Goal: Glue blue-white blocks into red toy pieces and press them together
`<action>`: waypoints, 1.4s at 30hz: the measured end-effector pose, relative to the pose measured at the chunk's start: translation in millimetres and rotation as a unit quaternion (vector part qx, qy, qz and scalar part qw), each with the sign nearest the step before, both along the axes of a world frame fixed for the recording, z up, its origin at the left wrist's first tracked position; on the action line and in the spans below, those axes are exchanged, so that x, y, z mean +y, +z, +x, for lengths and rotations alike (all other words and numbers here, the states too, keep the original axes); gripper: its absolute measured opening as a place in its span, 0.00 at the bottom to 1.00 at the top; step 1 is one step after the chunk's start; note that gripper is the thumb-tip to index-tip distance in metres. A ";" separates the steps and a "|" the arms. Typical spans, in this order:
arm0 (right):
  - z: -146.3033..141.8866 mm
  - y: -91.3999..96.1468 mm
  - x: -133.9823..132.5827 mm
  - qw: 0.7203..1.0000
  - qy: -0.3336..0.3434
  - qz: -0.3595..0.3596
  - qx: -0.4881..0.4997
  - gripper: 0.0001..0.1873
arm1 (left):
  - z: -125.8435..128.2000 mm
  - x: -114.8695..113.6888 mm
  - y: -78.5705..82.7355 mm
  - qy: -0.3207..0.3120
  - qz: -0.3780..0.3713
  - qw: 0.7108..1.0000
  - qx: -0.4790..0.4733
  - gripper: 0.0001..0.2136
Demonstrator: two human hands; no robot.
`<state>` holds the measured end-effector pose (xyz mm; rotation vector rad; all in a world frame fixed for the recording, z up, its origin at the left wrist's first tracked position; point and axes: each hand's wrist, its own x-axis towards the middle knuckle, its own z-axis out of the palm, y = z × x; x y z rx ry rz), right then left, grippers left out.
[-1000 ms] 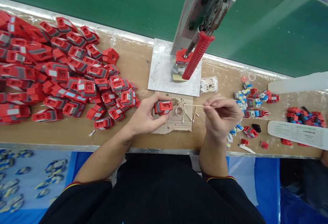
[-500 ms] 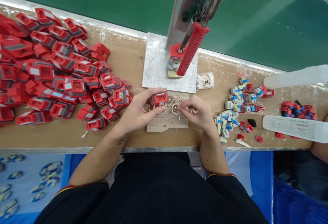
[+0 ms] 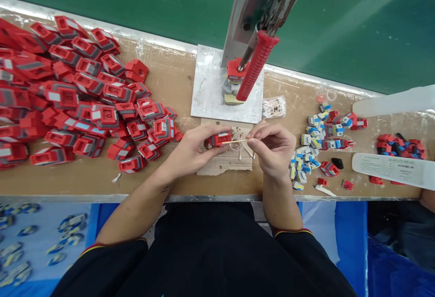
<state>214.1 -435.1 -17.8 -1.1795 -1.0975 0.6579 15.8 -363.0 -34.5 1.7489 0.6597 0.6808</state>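
Observation:
My left hand [image 3: 192, 149] is closed round a small red and grey plastic part [image 3: 219, 138], held just above a scrap of cardboard [image 3: 217, 166]. My right hand [image 3: 273, 147] pinches a thin wooden stick [image 3: 238, 141] whose tip points left and reaches the red part. Beneath the stick lie a clear ring [image 3: 235, 145] and other loose sticks on the cardboard. Both hands sit close together in front of the hand press.
A hand press with a red lever handle [image 3: 256, 68] stands on a metal base plate [image 3: 210, 90] behind the hands. A large heap of red parts [image 3: 78, 93] fills the left. Small blue, grey and red pieces [image 3: 322, 136] lie right, beside a white sheet [image 3: 390, 169].
My right hand dipped the stick to the ring on the cardboard, then lifted it and brought its tip to the red part. My left hand shifted the part slightly right.

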 end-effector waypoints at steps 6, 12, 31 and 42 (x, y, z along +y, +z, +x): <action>-3.6 -4.3 0.6 1.000 0.021 -0.006 0.015 0.17 | 0.0 -0.1 0.5 -0.010 0.010 1.000 -0.012 0.16; -2.9 -5.6 -0.8 0.999 0.035 -0.015 0.023 0.14 | -0.5 0.3 0.0 -0.011 0.002 1.000 -0.006 0.16; 24.7 3.3 -4.4 0.998 -0.014 0.054 -0.008 0.11 | -4.8 1.5 -2.3 -0.007 0.061 0.998 0.000 0.16; 44.8 -5.2 -21.8 0.918 0.206 -0.019 -0.337 0.08 | -9.1 5.0 -16.3 0.067 -0.023 0.997 -0.040 0.22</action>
